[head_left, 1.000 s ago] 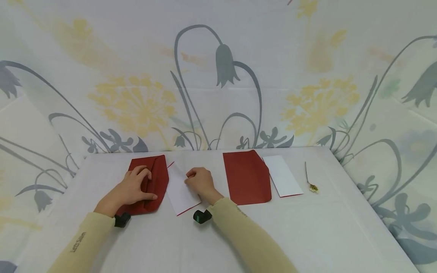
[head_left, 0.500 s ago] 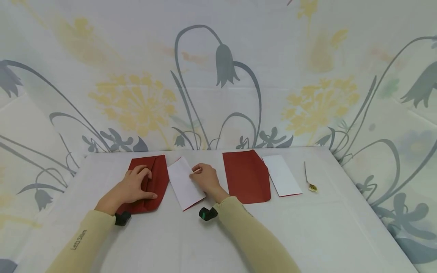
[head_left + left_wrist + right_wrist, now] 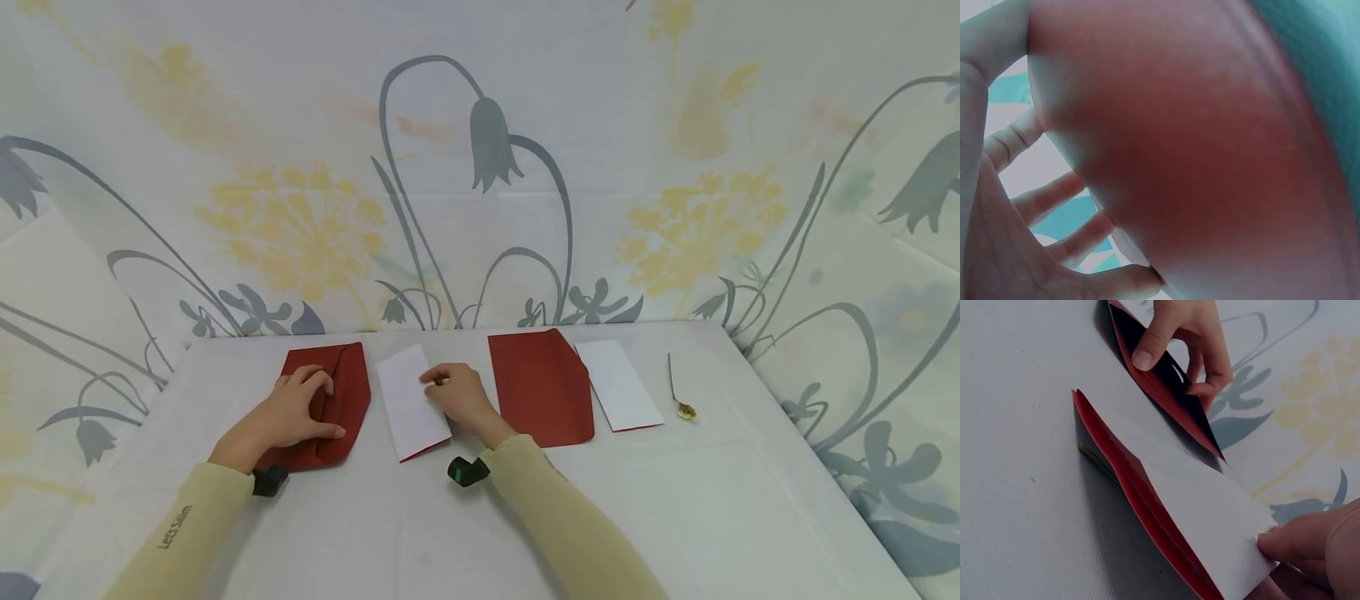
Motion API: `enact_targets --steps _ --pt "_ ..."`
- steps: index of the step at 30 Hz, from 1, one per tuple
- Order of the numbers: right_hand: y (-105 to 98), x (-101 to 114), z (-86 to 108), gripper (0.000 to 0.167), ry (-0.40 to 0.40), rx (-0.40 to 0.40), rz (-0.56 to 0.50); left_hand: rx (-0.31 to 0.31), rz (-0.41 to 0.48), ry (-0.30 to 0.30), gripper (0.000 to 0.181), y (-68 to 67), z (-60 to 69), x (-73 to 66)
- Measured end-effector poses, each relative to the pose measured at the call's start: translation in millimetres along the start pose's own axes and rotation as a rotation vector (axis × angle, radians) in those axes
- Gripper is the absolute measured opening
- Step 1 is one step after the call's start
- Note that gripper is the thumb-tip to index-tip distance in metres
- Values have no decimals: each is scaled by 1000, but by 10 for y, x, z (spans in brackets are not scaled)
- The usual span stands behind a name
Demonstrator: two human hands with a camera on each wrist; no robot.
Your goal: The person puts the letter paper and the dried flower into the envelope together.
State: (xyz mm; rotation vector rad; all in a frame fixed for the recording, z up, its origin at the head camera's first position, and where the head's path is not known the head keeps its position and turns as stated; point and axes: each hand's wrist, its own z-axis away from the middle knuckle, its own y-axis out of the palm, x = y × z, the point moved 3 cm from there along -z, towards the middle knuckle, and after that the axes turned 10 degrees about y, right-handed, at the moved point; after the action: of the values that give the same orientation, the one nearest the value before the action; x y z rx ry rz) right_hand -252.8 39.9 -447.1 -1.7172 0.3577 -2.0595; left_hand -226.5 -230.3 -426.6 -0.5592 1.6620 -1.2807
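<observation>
Right hand [image 3: 461, 395] pinches the folded white card [image 3: 406, 398], thumb on its upper face; the wrist view shows its red inner side and a thin stem [image 3: 1095, 457] below its edge. Left hand [image 3: 288, 410] grips the left red envelope [image 3: 351, 402], thumb and fingers apart at its mouth.

Change: over the last second the card shifts rightward, from touching the envelope to just clear of it; left hand and envelope hold their place. Judged from this, card and envelope are separate pieces for now, the card not inside.

Farther right on the tabletop [image 3: 720, 508]: a second red envelope [image 3: 542, 390], a second white card [image 3: 619, 385] beside it, then a dried flower [image 3: 686, 411].

Writing: left sleeve [image 3: 197, 508] seems to read "Lets Slim"; marking on right sleeve [image 3: 573, 525] illegible.
</observation>
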Motion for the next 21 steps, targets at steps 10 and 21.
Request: enact_targets --steps 10,21 --pt "-29 5 49 25 13 23 14 3 8 2 58 -8 22 -21" --pt "-82 10 80 29 -2 9 66 -7 4 2 58 19 3 21"
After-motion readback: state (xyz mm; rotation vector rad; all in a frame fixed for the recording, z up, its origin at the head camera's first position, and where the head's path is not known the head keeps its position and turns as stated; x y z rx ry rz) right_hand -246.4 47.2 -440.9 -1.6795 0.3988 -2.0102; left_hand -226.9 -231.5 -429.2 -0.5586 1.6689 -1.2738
